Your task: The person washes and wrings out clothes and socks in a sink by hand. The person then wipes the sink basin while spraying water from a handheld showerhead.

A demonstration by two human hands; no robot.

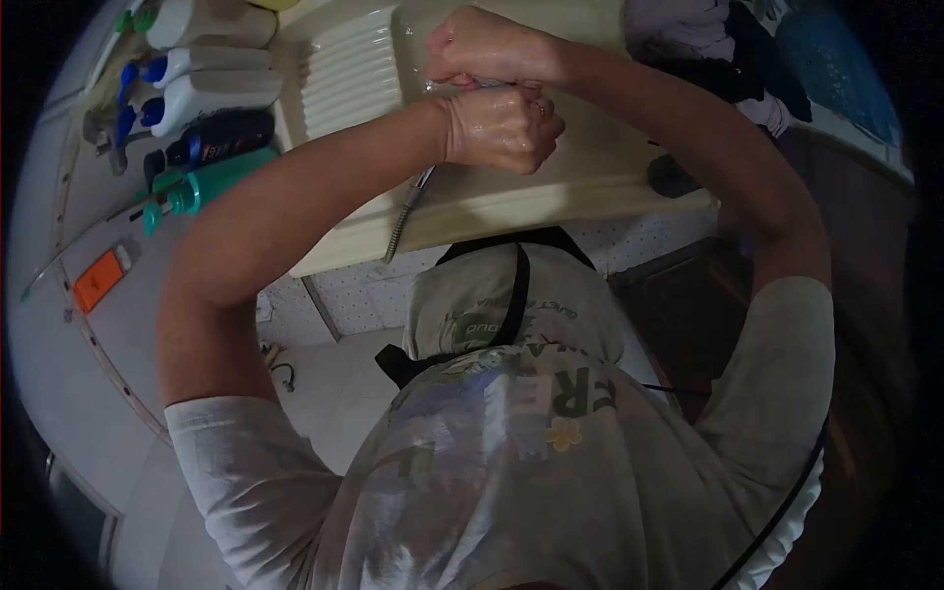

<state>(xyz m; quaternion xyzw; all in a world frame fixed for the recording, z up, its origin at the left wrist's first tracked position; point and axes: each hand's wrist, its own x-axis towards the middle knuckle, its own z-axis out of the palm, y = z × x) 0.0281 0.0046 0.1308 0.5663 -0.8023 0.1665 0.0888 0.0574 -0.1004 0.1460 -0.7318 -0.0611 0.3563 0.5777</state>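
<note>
My left hand (501, 128) is closed in a fist, its skin wet and shiny, over the cream washbasin (551, 202). Just beyond it, my right hand (487, 49) is also closed, and the two hands press close together with the wrists crossing in front of each other. A small pale, bluish strip of something (487, 85) shows between them; most of it is hidden by the fingers, so its kind cannot be made out. Below my left wrist a metal shower hose (403, 216) hangs over the basin's front edge. Left of the hands lies the basin's ribbed washboard (346, 79).
Several bottles line the left side, among them a white pump bottle (221, 98), a dark bottle (231, 136) and a green bottle (231, 177). An orange packet (98, 280) is beyond them. Crumpled clothes (688, 39) lie at the back right, near a dark lump (674, 177).
</note>
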